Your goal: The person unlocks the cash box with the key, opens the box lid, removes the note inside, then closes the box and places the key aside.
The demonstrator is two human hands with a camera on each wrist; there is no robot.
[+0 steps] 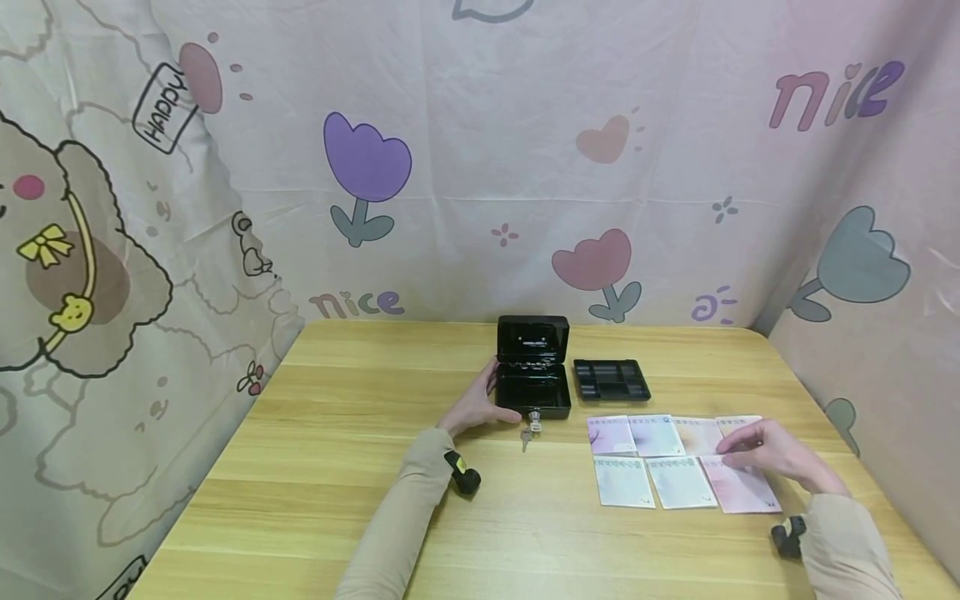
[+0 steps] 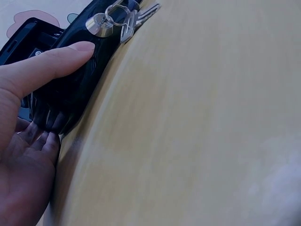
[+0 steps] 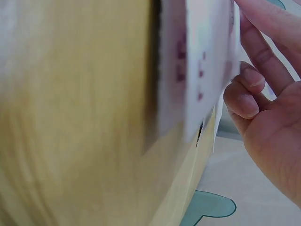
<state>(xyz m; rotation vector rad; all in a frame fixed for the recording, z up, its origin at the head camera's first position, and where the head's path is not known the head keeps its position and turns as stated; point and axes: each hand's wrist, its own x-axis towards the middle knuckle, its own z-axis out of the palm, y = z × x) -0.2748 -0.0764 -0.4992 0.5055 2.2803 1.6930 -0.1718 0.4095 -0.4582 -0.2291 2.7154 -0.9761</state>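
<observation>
A small black cash box (image 1: 533,392) stands with its lid raised, its inside bare. My left hand (image 1: 480,402) grips its left front corner, the thumb lying along the front face beside the lock (image 2: 99,25) and the other fingers along the side. A ring of keys (image 2: 134,21) hangs from that lock. At the right, my right hand (image 1: 772,450) pinches the top edge of a pink printed paper (image 1: 742,487). In the right wrist view that paper (image 3: 211,61) overlaps another pink sheet (image 3: 173,70), and the pinching fingertips are partly out of frame.
A black compartment tray (image 1: 611,381) lies right of the box. Several pastel printed papers, among them a lilac one (image 1: 611,435) and a pale green one (image 1: 625,483), lie in two rows on the wooden table (image 1: 315,467). Patterned cloth (image 1: 465,150) hangs behind.
</observation>
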